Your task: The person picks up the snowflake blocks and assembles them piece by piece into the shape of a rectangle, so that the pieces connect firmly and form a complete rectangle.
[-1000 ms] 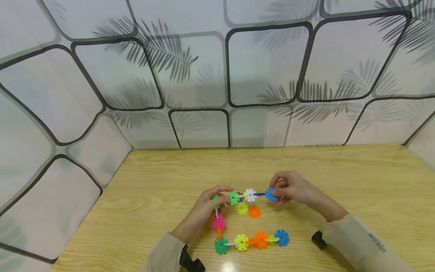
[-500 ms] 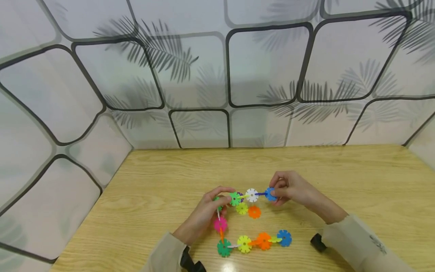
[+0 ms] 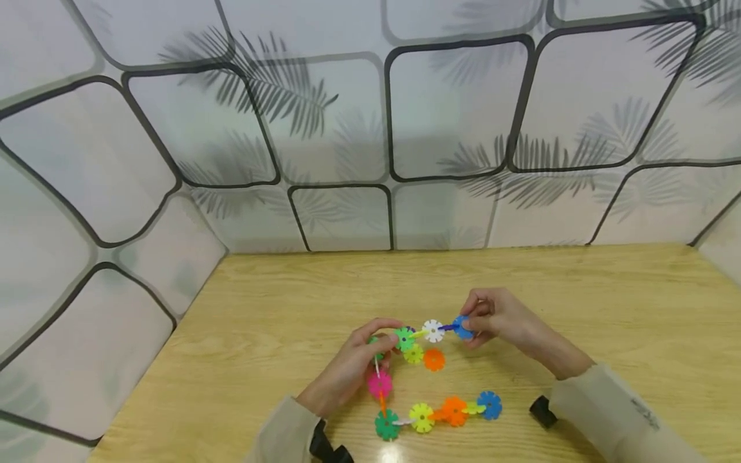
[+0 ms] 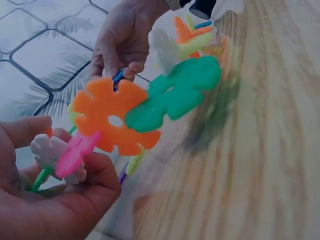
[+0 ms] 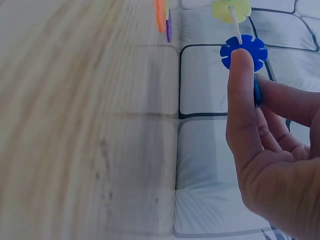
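A chain of interlocking plastic flower discs is bent into a three-sided shape. My left hand grips its far left corner, near a light green disc. In the left wrist view, its curled fingers surround a white disc beside a pink one. My right hand pinches the light blue disc ending the far side, linked to a dark blue disc. Between the hands runs a white disc. The near side goes from a dark green disc to a blue disc.
Inside the shape, a loose yellow-green disc and an orange disc lie on the wooden table. A purple disc shows partly behind the green one. A patterned wall covering borders the table's back and left.
The left hand and the left and near sides of the chain have shifted slightly right and toward the person. The right hand keeps its pinch on the light blue disc, nearly in place.
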Demonstrator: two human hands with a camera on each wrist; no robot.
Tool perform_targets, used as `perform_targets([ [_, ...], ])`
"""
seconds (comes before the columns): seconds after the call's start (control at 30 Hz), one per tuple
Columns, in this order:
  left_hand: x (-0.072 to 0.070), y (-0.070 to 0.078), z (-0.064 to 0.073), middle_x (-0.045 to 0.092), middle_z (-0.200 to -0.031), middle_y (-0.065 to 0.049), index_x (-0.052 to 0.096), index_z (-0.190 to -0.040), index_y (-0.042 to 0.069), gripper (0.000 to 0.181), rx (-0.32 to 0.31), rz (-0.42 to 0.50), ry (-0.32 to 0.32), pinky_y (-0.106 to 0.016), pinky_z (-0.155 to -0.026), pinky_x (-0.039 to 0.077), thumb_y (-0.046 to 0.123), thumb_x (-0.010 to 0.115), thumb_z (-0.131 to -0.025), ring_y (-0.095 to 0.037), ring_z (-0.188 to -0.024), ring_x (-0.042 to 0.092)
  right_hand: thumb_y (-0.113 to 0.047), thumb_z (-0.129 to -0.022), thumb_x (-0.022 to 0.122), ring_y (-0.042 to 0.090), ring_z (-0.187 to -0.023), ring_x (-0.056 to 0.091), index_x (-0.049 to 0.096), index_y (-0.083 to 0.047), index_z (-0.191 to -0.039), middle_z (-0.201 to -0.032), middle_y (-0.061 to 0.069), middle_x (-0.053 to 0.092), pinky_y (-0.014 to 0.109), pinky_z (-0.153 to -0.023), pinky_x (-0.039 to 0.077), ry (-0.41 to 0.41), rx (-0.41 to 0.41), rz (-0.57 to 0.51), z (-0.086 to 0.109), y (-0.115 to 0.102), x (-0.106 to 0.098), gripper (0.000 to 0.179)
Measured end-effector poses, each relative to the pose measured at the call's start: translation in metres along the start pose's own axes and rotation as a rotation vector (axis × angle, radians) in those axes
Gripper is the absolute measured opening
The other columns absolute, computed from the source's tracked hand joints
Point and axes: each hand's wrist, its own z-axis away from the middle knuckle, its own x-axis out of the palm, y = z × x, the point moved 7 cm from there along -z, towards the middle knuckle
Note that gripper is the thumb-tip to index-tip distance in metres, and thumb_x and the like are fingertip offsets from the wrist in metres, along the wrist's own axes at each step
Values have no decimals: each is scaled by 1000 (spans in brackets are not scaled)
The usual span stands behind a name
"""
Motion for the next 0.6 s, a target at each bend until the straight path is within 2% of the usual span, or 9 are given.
perform_targets([
  [0.13, 5, 1, 3, 61, -91, -4, 55, -136, 0, 37, -21, -56, -15, -28, -77, 46, 19, 58, -104, -14, -74, 54, 12, -96, 58, 20, -70, 70, 57, 13, -100, -84, 14, 70, 39, -67, 61, 0, -15, 5, 0, -2, -5, 5],
  [0.33, 6, 0, 9, 67, -92, -4, 55, -135, 1, 37, -52, -158, -43, -32, -87, 46, 20, 60, -103, -15, -78, 60, 5, -98, 60, 20, -66, 68, 60, 14, -106, -85, 12, 69, 37, -64, 61, -33, 7, 90, -7, -6, -5, 12],
  [0.47, 9, 1, 12, 71, -94, -5, 53, -135, -2, 39, -74, -203, -90, -32, -91, 46, 15, 62, -101, -14, -86, 64, 3, -98, 61, 19, -63, 65, 62, 14, -110, -84, 10, 67, 36, -60, 60, -46, 24, 153, -13, -11, -3, 16],
  [0.6, 17, 1, 16, 73, -93, -8, 53, -136, -4, 41, -98, -269, -158, -29, -90, 46, 13, 63, -100, -12, -88, 64, 5, -97, 60, 16, -63, 63, 61, 17, -115, -85, 10, 66, 33, -61, 59, -96, 1, 199, -18, -16, 1, 22],
])
